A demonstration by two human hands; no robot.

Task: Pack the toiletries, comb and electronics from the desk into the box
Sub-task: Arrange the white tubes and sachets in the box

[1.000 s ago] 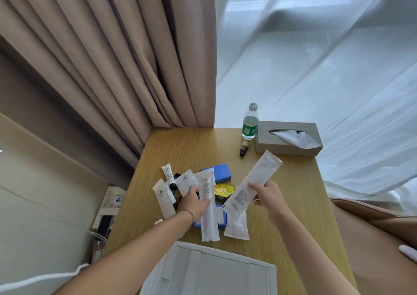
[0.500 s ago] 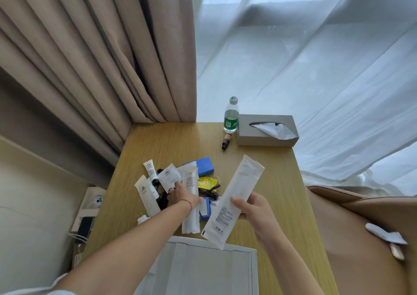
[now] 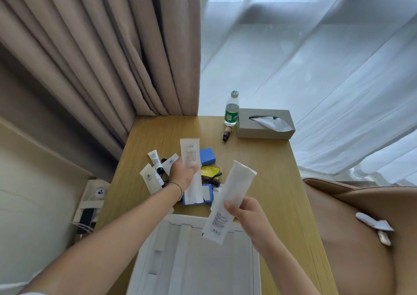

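My right hand (image 3: pixel 247 213) grips a long white sachet (image 3: pixel 228 202), tilted above the far right rim of the open white box (image 3: pixel 194 256). My left hand (image 3: pixel 181 175) holds a second long white sachet (image 3: pixel 191 166) upright, lifted over the pile on the desk. The pile holds two white tubes (image 3: pixel 150 178), a small white packet (image 3: pixel 169 160), a blue block (image 3: pixel 207 156), a yellow sachet (image 3: pixel 208 171), dark cables (image 3: pixel 211 179) and a blue flat item (image 3: pixel 208 196).
A water bottle (image 3: pixel 231 109), a small brown vial (image 3: pixel 226 133) and a grey tissue box (image 3: pixel 265 123) stand at the desk's far edge. Curtains hang behind. A tan chair (image 3: pixel 352 227) sits to the right. A socket shelf (image 3: pixel 93 197) lies left of the desk.
My right hand brought its sachet back and down toward the box. My left hand lifted the other long sachet off the pile and raised it upright.
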